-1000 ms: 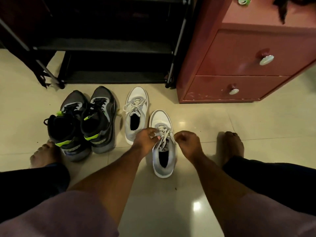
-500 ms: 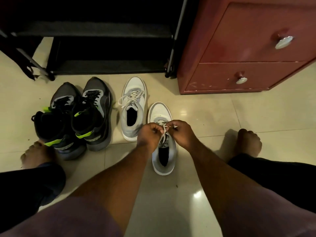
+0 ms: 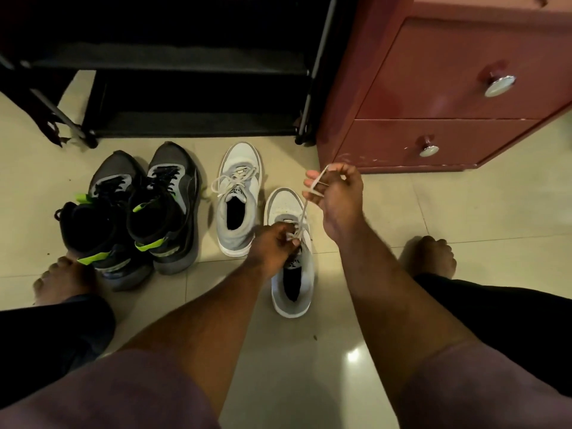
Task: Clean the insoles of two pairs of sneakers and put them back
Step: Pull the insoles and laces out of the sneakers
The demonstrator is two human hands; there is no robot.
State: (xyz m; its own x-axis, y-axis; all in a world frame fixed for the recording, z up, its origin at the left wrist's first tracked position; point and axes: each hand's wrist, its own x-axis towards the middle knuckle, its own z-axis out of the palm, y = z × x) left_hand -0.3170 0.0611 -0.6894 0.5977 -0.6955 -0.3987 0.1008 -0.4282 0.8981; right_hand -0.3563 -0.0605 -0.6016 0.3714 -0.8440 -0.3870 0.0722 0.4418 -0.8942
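I look down at a pale tiled floor [image 3: 433,218], with a black shoe rack [image 3: 192,88] at the far side and a red drawer cabinet [image 3: 448,103] just to its right. Two pairs of sneakers stand side by side on the tiles, toes pointing away from me. On the left, the dark pair with green tabs [image 3: 136,212] sits touching each other, near a bare foot [image 3: 62,280]. To their right is the far white sneaker [image 3: 238,199], its laces tied in a loose bow. The near white sneaker [image 3: 292,258] stands just beside it, a little closer to me. My left hand [image 3: 272,246] rests on that shoe's tongue area, fingers curled and pinching the lacing. My right hand [image 3: 337,196] is raised above and to the right of the toe, fingers curled around a lace [image 3: 305,205] that runs taut down to the shoe. The insoles I cannot see; the shoe openings are dark. My other bare foot [image 3: 430,258] sits on the right.
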